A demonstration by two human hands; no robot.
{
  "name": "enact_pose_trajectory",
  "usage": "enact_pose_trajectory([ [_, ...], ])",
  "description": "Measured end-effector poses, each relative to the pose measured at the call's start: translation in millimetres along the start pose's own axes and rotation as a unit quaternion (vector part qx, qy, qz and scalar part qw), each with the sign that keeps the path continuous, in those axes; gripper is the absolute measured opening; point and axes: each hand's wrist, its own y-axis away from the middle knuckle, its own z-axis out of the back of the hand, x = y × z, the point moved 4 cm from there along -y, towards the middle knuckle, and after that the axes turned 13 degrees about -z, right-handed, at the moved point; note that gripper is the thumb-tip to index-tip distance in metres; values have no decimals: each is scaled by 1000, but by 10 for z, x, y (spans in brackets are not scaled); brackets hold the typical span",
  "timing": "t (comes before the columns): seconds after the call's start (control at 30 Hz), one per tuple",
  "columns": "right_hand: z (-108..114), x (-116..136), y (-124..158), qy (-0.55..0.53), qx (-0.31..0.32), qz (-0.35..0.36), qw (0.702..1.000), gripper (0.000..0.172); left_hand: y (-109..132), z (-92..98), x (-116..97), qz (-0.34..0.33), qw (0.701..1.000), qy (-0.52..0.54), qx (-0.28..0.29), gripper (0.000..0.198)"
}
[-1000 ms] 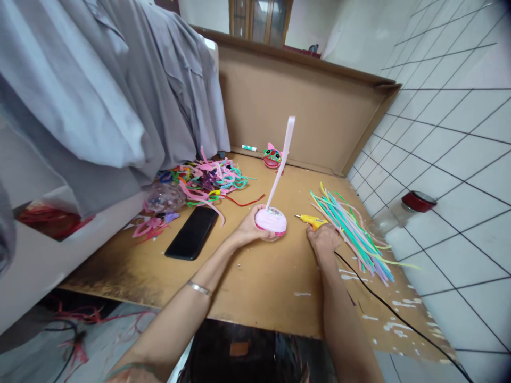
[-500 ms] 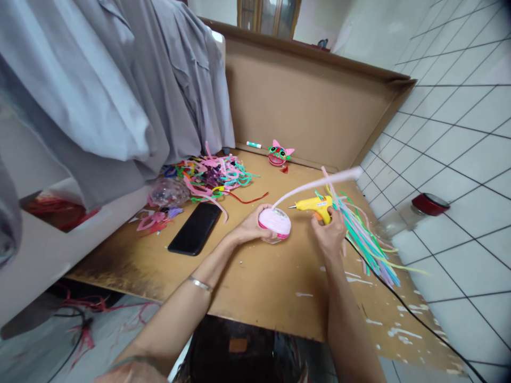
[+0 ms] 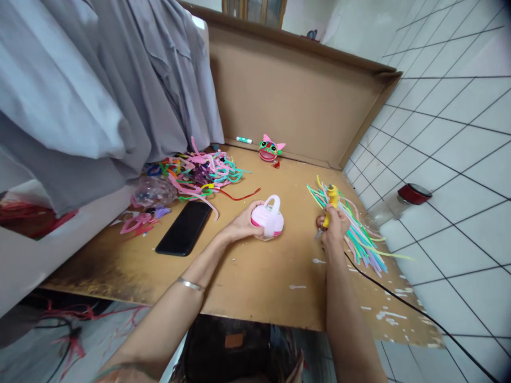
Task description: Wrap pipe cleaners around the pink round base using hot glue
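My left hand [image 3: 241, 223] is closed around a small rounded craft piece [image 3: 260, 215], pale pink on top with a darker pink band and a clear lower part. A pale pink pipe cleaner [image 3: 274, 208] curves up from it in a loop and lies down across its front. Over on the right, my right hand [image 3: 336, 225] grips a yellow glue gun [image 3: 332, 197], its metal nozzle pointing down towards the table. Behind that hand lies a bundle of loose pipe cleaners [image 3: 361, 246], partly covered by it.
On the left are a black phone [image 3: 184, 229] and a tangled pile of pipe cleaners [image 3: 217, 167]. A finished-looking animal face [image 3: 269, 149] and a marker [image 3: 244, 140] sit by the cardboard wall [image 3: 275, 90]. The glue gun's black cord [image 3: 403, 307] trails right, below a red-lidded jar [image 3: 413, 194].
The pipe cleaner, stretched out to the right before, now loops over the craft piece. My right hand has turned the glue gun from pointing left to pointing down. The view has shifted slightly.
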Motion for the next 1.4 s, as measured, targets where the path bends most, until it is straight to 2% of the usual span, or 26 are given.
enact_pose_trajectory([
  [0.1,33,68,22,-93,8,18,995,33,-3,4,4,0,1000,-2,-1,86],
  [0.2,65,106,-12,-132,82,16,988,34,1,4,2,6,1000,5,0,88],
  [0.33,80,163,-40,-88,175,59,979,44,13,3,-12,5,1000,19,-3,88],
  [0.4,56,179,-27,-59,199,77,975,51,18,4,-13,3,1000,22,-7,87],
  [0.47,30,175,-10,-28,184,90,978,52,20,4,-7,4,1000,19,-8,85],
  [0.57,-21,143,47,125,89,161,975,46,15,3,2,1,1000,23,-9,84],
  [0.63,-98,111,138,269,26,247,930,45,11,2,0,3,1000,23,-10,83],
  [0.73,-250,32,319,382,16,351,855,44,3,-5,-26,3,1000,5,-4,80],
  [0.8,-314,-3,424,397,24,387,832,43,-3,-10,-49,-5,1000,-5,4,78],
  [0.93,-343,-2,512,413,7,409,814,40,-7,-3,-50,-9,1000,-18,14,79],
  [1.03,-327,31,513,407,-14,425,808,39,1,1,-39,-7,1000,-7,18,80],
  [1.2,-328,43,515,414,-15,437,798,41,17,-16,-79,-10,999,34,27,78],
  [1.4,-324,53,543,425,-8,431,796,37,28,-2,-145,3,999,11,43,77],
])
